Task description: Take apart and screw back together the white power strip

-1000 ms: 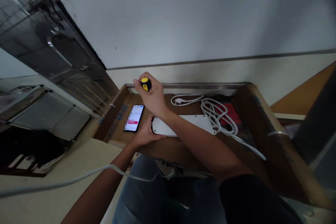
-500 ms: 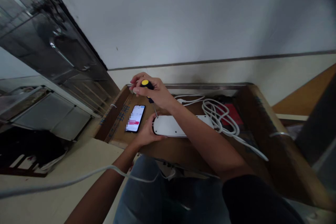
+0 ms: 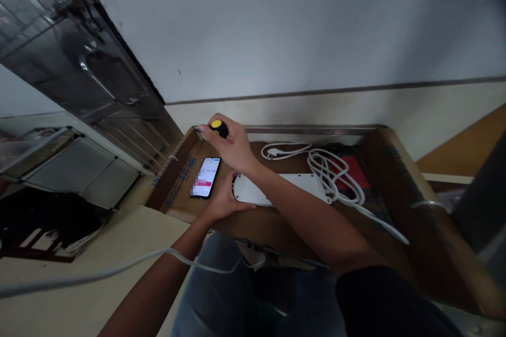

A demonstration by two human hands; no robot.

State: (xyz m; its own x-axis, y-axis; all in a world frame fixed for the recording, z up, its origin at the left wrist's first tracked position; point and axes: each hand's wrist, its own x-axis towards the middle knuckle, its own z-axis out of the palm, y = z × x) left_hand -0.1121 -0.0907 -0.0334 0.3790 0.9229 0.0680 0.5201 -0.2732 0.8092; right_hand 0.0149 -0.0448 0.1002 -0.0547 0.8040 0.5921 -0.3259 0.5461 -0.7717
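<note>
A white power strip (image 3: 294,186) lies flat on a brown cardboard surface (image 3: 272,224). My left hand (image 3: 224,199) grips the strip's left end and holds it down. My right hand (image 3: 230,143) is closed around a screwdriver with a black and yellow handle (image 3: 217,128), held upright over that same end; the shaft is hidden behind my fingers. The strip's white cable (image 3: 336,174) lies coiled to the right, with its plug (image 3: 271,153) near the back.
A lit phone (image 3: 205,177) lies left of the strip. A red flat object (image 3: 354,172) sits under the cable coil. A metal rail (image 3: 308,129) runs along the back by the wall. A white cable (image 3: 118,269) crosses over my lap. A dark glass cabinet (image 3: 79,73) stands left.
My right hand tilted the screwdriver so its shaft showed half a second ago, then came back upright over the strip's end. My left hand stayed on the strip.
</note>
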